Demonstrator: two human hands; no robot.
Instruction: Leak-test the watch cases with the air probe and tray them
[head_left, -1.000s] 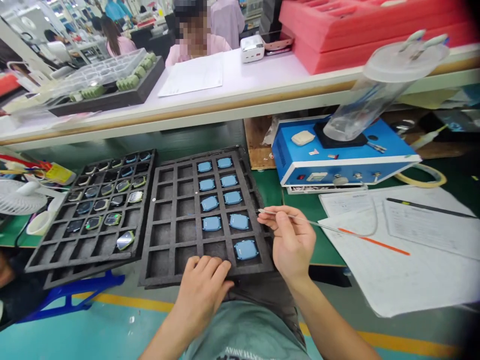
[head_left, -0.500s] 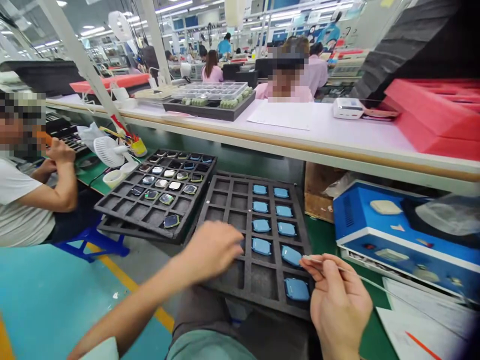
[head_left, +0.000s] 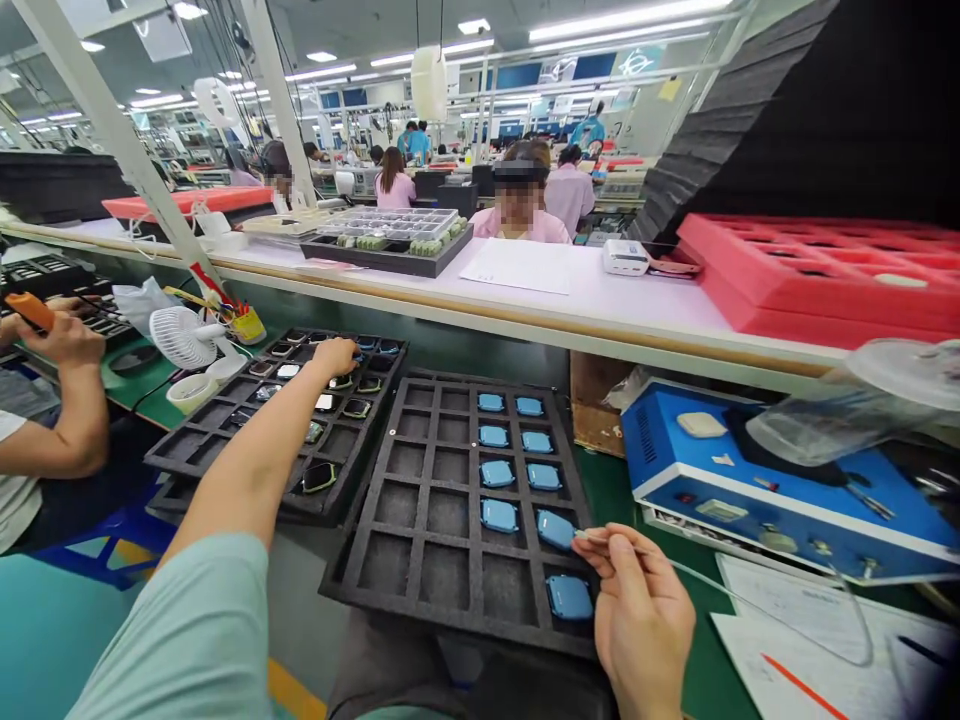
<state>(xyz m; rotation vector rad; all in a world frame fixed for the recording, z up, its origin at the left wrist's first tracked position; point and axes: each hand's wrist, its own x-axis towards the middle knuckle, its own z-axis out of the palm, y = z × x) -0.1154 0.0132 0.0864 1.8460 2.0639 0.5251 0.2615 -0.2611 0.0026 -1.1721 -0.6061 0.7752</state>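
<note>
My right hand [head_left: 641, 600] pinches the end of a thin whitish cord or tube [head_left: 750, 605]. Its tip is at the edge of a tilted blue watch case [head_left: 555, 530] in the near tray [head_left: 442, 512]; whether they touch I cannot tell. More blue watch cases [head_left: 497, 473] sit in the tray's two right columns. My left hand [head_left: 335, 358] is stretched over the left tray [head_left: 196, 455], fingers curled down beside small dark-blue watches [head_left: 386, 348] at its back. What lies under those fingers is hidden. Silver, black and green-rimmed watches [head_left: 320, 477] fill other compartments there.
To the right stands a blue machine [head_left: 750, 510] with a clear plastic container [head_left: 832, 400] on top. Papers [head_left: 817, 640] and a red pen [head_left: 802, 685] lie below it. A shelf [head_left: 420, 300] crosses in front. A white fan [head_left: 180, 338] and a co-worker's hand [head_left: 71, 345] are at left.
My left hand has moved from above the near tray forward and left to the back of the left tray. My right hand still holds the cord at the tilted watch case. The view has shifted.
</note>
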